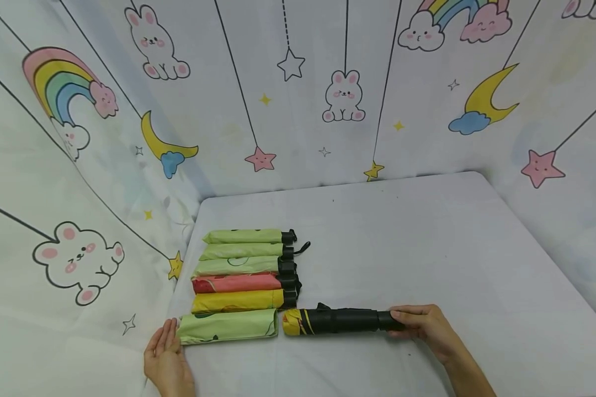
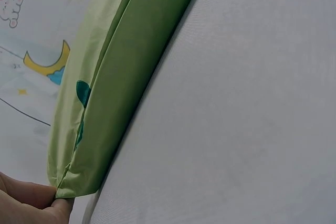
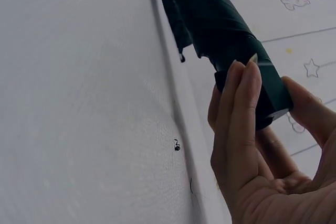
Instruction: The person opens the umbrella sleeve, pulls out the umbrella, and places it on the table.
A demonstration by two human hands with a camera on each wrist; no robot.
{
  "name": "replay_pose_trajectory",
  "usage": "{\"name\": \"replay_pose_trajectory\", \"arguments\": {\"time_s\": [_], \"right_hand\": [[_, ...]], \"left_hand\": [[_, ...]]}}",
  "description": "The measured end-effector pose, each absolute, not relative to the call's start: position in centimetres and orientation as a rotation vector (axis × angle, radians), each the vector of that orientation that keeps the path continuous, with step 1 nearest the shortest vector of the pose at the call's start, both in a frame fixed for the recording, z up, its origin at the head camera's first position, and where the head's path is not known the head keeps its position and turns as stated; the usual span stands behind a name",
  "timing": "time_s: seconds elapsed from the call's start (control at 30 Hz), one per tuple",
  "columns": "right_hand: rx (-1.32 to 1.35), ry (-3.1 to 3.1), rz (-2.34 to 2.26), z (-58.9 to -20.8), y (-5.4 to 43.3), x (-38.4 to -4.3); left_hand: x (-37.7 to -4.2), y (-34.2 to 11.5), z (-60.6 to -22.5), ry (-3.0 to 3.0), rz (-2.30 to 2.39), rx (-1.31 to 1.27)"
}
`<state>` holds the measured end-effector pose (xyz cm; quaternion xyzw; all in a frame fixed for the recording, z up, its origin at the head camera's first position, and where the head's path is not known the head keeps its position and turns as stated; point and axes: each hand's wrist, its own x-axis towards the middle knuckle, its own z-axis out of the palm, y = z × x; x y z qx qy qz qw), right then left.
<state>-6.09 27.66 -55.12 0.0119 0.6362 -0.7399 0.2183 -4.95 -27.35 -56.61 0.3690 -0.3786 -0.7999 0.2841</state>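
Clock dirs from person's seat, 12 = far side. Blk umbrella (image 1: 345,321) lies 9-to-3 on near part of tabletop (image 1: 402,242), yellow end at its 9. Green sleeve (image 1: 228,327) sits just past that end, abt same line, small gap btwn, so umbrella's not in it.

R hand (image 1: 427,328) has blk umbrella by the 3 o'clk tip: grip closed round handle end, thumb one side, fingers other. Prob held that far back to leave the rest free & let it be aimed along its length. Can't tell if handle end is lifted.

L hand (image 1: 168,358) at sleeve's 9 end: grip is a thumb-finger pinch on the corner, prob to anchor it & keep cloth taut. Mouth of sleeve not clear from here; I'd guess it's the 3 o'clk end, facing umbrella.

At 12 from sleeve: five wrapped umbrellas (image 1: 243,283), side by side, 3 green, 1 red, 1 yellow, all handles at 3. Looks like deliberate ordering, same orientation, packed tight to save space.
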Motion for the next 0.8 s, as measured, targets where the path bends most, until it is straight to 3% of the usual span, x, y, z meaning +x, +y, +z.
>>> {"name": "replay_pose_trajectory", "arguments": {"time_s": [0.8], "right_hand": [[0.034, 2.144, -1.734, -55.4, 27.8, -6.0]], "left_hand": [[-4.9, -27.4, -56.7, -0.94, -2.156, 0.961]]}}
